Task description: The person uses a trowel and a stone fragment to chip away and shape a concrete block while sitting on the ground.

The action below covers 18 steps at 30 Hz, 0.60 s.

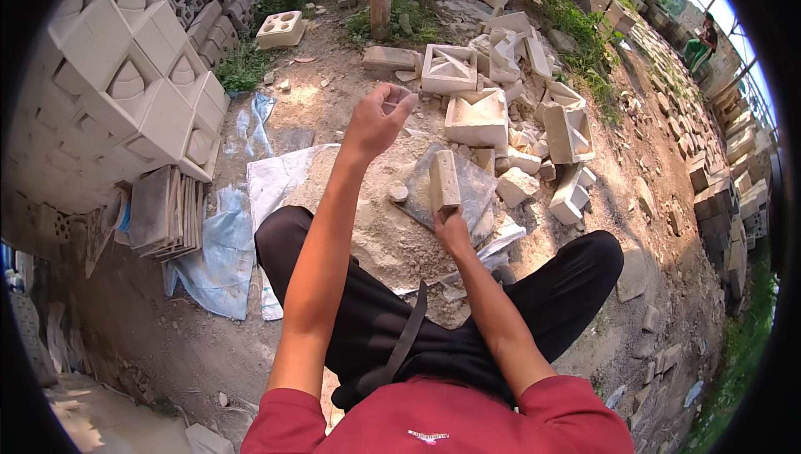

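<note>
The long tan block (445, 180) extends forward from the right hand (452, 230), over the grey slab (477, 191) on the ground. That hand is clamped around the block's near end. The left hand (381, 118) is raised to the left of the block and farther forward, fingers curled toward the thumb; I cannot tell whether they pinch anything. 1 pale lump (398, 193) sits at the slab's left side.

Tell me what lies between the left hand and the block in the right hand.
In the head view, pale powder shows between the left hand and the block, then, nearer the block, part of the flat grey slab.
</note>
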### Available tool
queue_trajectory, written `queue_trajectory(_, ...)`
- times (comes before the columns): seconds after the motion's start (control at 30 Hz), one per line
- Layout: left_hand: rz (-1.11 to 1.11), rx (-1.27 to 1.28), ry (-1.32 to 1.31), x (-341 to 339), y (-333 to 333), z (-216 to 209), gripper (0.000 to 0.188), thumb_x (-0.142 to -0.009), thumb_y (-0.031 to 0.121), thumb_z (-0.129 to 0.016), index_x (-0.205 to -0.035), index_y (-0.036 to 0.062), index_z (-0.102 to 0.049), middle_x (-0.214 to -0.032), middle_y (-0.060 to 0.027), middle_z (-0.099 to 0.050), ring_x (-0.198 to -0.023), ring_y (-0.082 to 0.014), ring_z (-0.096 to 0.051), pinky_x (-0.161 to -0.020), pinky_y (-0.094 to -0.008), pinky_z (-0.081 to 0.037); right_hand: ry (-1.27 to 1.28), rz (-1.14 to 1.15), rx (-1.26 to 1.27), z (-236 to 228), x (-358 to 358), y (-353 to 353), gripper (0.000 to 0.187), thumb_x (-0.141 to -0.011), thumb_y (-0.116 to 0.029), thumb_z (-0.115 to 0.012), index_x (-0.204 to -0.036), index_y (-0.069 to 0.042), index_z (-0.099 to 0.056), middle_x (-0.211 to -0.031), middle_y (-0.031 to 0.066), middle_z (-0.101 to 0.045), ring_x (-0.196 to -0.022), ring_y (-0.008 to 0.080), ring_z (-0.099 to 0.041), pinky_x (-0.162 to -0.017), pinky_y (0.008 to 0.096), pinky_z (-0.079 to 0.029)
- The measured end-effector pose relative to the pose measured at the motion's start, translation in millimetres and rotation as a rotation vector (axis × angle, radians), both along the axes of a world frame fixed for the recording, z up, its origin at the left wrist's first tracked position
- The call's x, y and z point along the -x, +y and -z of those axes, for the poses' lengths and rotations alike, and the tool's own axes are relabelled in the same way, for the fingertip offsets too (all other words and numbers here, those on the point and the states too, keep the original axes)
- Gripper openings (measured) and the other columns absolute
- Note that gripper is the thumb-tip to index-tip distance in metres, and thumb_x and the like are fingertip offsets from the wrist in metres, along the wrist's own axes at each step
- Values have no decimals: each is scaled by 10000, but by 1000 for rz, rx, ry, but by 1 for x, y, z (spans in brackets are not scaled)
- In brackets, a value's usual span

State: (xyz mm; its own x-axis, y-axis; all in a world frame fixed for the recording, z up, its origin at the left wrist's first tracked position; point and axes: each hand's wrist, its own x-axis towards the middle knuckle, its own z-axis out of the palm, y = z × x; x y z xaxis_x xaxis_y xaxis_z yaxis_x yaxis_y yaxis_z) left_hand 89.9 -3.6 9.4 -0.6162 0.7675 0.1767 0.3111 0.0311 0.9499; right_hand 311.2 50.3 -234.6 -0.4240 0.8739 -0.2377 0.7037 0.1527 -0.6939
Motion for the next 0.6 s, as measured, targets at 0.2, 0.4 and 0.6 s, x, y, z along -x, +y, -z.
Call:
queue_trajectory(0.2, 21, 376, 239, -2, -50, 28, 384, -889, 339, -662, -1019, -21, -635, -942, -144, -690, -853, -213, -659, -770, -333, -512, -77, -72, -10, -28, 17, 13, 573, -867, -355, -610, -1127, 136, -472, -970, 367, -622, -958, 498, -612, -834, 504, -495)
queue_trajectory(0.4, 292, 477, 362, -8, -49, 35, 470, -883, 409, -647, -1075, -18, -614, -1030, -228, -665, -940, -340, -654, -798, -410, -512, -163, -98, -67, -4, 7, -8, 629, -906, -339, -545, -1220, 181, -382, -980, 394, -604, -957, 508, -606, -850, 520, -486)
queue_trajectory(0.6, 242, 541, 452, 0, -65, 34, 502, -889, 432, -641, -1127, -7, -597, -1060, -208, -664, -938, -331, -657, -801, -406, -516, -57, -74, 23, -17, 13, 10, 585, -902, -330, -549, -1193, 161, -418, -1008, 376, -608, -990, 500, -599, -873, 515, -477)
